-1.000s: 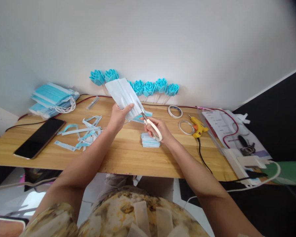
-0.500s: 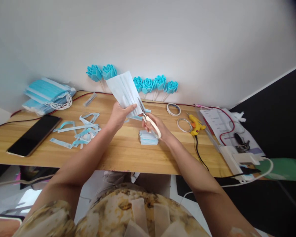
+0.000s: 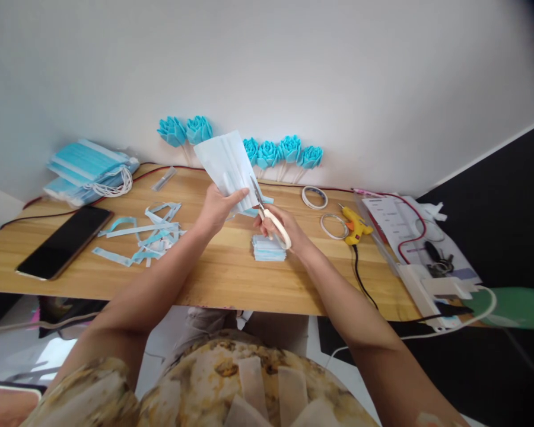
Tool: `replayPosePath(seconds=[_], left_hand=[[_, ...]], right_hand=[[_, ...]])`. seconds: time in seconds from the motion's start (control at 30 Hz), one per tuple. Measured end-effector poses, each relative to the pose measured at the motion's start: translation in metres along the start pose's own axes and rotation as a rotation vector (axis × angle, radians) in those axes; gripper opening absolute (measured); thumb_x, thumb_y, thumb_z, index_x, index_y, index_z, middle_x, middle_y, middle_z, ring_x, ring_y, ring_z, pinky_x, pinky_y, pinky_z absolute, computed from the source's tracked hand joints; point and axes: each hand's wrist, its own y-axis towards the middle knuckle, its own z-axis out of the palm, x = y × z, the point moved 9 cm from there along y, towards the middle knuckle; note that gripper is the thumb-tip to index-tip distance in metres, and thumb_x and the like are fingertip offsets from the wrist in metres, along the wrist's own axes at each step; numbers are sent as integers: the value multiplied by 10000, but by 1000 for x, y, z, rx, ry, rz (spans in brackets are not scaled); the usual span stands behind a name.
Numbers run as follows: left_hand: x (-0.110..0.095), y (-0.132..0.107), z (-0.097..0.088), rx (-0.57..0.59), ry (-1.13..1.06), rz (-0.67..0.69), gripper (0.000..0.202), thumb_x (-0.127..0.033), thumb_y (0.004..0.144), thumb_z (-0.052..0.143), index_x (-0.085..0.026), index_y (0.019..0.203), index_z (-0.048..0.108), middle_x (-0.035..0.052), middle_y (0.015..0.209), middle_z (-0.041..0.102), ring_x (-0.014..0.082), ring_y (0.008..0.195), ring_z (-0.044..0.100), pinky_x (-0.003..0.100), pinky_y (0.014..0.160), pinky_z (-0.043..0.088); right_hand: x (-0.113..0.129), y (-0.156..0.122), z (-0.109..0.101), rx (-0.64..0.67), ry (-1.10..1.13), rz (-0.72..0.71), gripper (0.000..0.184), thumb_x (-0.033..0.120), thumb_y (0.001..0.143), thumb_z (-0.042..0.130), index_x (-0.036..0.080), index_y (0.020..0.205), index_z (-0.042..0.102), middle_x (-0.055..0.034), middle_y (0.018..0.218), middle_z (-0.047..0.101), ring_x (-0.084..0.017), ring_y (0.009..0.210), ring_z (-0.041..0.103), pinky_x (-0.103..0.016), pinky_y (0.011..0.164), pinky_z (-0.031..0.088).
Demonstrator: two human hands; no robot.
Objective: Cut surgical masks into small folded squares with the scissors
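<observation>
The left hand [image 3: 216, 207] pinches a pale blue face mask [image 3: 226, 166] by its lower edge, holding it up above the desk [image 3: 231, 279], tilted left. The right hand [image 3: 278, 228] is closed through the cream handles of the scissors [image 3: 267, 210] (blades slightly parted at the mask's right edge). A small stack of cut pieces [image 3: 268, 248] lies just beneath, with trimmed strips [image 3: 142, 234] further left.

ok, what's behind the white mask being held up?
Blue flowers along the wall: two show left of the mask, four right. The mask, in the left hand, covers the gap between, so any flower there is hidden. Right hand holds scissors.
</observation>
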Motion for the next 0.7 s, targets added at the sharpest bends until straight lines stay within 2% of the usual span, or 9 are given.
replayPosePath(seconds=[0.2, 0.37, 0.47, 0.7], left_hand=[[3, -2, 4, 11, 12, -20, 497, -389, 568, 915, -129, 941, 715, 74, 921, 773, 246, 846, 731, 333, 752, 582], [3, -2, 3, -1, 15, -4, 503, -394, 593, 905, -133, 978, 713, 85, 966, 778, 259, 899, 733, 348, 790, 580], [2, -2, 4, 14, 19, -7, 510, -400, 602, 901, -130, 991, 713, 91, 983, 779, 267, 922, 733, 355, 806, 579], [5, -3, 4, 7, -24, -20, 526, -381, 592, 919, -135, 1009, 714, 93, 1000, 783, 264, 934, 739, 361, 836, 589]], right_hand=[[17, -7, 5, 11, -30, -26, 345, 500, 794, 725, 198, 913, 606, 10, 761, 622, -89, 580, 510, -232, 509, 416], [16, -7, 5, 25, -47, -25, 384, 497, 769, 771, 203, 927, 582, 32, 736, 580, -86, 571, 512, -228, 520, 413], [15, -7, 5, 26, -18, -15, 362, 495, 797, 741, 208, 945, 577, 26, 739, 582, -92, 574, 506, -233, 514, 400], [15, -10, 7, 9, 3, -28, 394, 562, 822, 727, 218, 871, 542, 38, 670, 539, -90, 555, 476, -232, 484, 371]])
